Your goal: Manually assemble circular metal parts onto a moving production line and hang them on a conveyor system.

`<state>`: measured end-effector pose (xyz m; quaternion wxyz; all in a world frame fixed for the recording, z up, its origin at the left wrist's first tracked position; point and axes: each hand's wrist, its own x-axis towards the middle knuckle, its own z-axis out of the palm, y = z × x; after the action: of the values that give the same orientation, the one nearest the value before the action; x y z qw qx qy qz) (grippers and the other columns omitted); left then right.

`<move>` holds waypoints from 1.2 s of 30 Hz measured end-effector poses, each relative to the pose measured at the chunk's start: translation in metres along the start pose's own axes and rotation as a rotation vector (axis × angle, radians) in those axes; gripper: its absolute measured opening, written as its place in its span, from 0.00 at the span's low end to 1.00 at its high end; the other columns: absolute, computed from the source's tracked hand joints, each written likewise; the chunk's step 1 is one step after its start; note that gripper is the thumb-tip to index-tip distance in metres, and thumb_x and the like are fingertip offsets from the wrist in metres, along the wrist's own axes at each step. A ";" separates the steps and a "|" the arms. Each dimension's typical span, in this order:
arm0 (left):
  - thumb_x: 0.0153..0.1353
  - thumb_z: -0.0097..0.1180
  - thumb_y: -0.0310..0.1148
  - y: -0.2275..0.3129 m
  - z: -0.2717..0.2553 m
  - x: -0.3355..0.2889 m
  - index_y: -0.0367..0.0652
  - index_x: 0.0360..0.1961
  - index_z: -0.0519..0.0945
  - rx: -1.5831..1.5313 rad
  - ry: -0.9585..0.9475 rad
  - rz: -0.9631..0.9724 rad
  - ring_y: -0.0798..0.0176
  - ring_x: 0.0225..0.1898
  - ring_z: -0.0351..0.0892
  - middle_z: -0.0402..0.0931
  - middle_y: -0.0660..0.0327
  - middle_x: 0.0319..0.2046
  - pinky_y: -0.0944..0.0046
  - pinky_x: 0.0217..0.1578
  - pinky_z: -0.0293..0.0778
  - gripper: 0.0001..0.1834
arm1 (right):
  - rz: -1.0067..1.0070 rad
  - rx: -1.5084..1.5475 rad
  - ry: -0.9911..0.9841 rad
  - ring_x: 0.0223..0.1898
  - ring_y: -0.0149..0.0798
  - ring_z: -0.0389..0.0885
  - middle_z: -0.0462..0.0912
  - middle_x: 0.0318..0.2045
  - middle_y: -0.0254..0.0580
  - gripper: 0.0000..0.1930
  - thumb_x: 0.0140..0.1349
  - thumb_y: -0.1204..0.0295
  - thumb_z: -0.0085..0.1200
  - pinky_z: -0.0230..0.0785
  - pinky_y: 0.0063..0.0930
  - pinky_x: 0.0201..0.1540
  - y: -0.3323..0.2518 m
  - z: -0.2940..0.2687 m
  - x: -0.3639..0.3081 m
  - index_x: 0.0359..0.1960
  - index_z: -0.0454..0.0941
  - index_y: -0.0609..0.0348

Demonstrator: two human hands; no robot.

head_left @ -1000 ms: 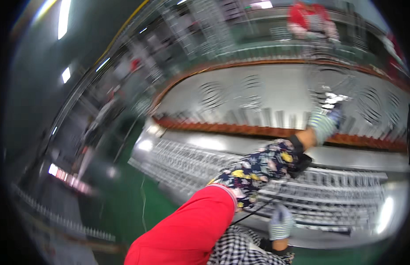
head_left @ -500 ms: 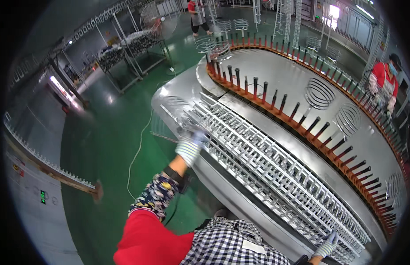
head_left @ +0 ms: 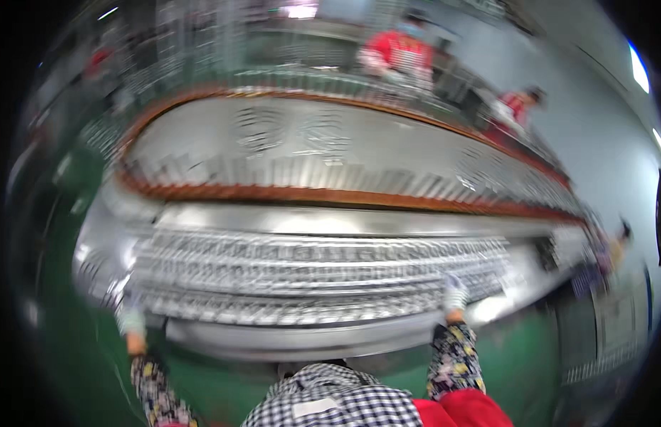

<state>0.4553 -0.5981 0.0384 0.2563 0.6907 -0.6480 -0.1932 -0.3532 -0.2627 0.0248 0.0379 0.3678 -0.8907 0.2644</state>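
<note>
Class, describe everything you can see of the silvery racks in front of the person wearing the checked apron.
The silvery racks look metallic, with long straight rails and many short repeated pieces between. They lie in rows, running left to right along the near side of the metal table. The gloved right hand is over their right part, the left hand beside their left end; blur hides contact and finer detail.

Arms extended forward, spread wide; left hand, right hand gloved, grip too blurred.
</note>
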 end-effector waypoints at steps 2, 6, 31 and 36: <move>0.62 0.43 0.35 0.030 -0.004 -0.001 0.38 0.53 0.66 -0.240 0.229 -0.068 0.65 0.45 0.68 0.70 0.54 0.44 0.66 0.46 0.64 0.20 | 0.284 0.487 0.082 0.36 0.37 0.75 0.79 0.35 0.46 0.14 0.57 0.66 0.49 0.66 0.28 0.42 -0.043 -0.008 -0.005 0.39 0.75 0.64; 0.61 0.43 0.41 0.058 0.017 0.010 0.32 0.53 0.64 -0.040 0.204 -0.075 0.55 0.49 0.67 0.67 0.48 0.50 0.64 0.52 0.58 0.25 | 0.341 0.465 -0.146 0.29 0.30 0.73 0.79 0.31 0.38 0.16 0.56 0.65 0.52 0.67 0.23 0.33 -0.022 -0.041 -0.006 0.41 0.74 0.62; 0.56 0.48 0.37 0.147 0.066 -0.324 0.39 0.36 0.73 -0.066 -0.231 -0.765 0.55 0.39 0.70 0.72 0.51 0.37 0.57 0.39 0.67 0.12 | 0.420 0.395 0.367 0.36 0.42 0.75 0.72 0.47 0.49 0.21 0.59 0.73 0.37 0.72 0.32 0.33 0.175 -0.055 0.397 0.55 0.61 0.57; 0.46 0.54 0.35 0.142 0.064 -0.355 0.43 0.27 0.73 0.262 -0.324 -0.219 0.45 0.36 0.69 0.72 0.50 0.31 0.51 0.37 0.67 0.09 | 0.475 0.981 0.209 0.20 0.28 0.70 0.74 0.29 0.34 0.19 0.56 0.67 0.47 0.67 0.24 0.20 0.150 -0.028 0.402 0.51 0.68 0.54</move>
<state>0.2737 -0.2559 0.0502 0.0346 0.7444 -0.6213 -0.2422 -0.7503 -0.4157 0.0882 -0.1104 0.1035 -0.7131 0.6845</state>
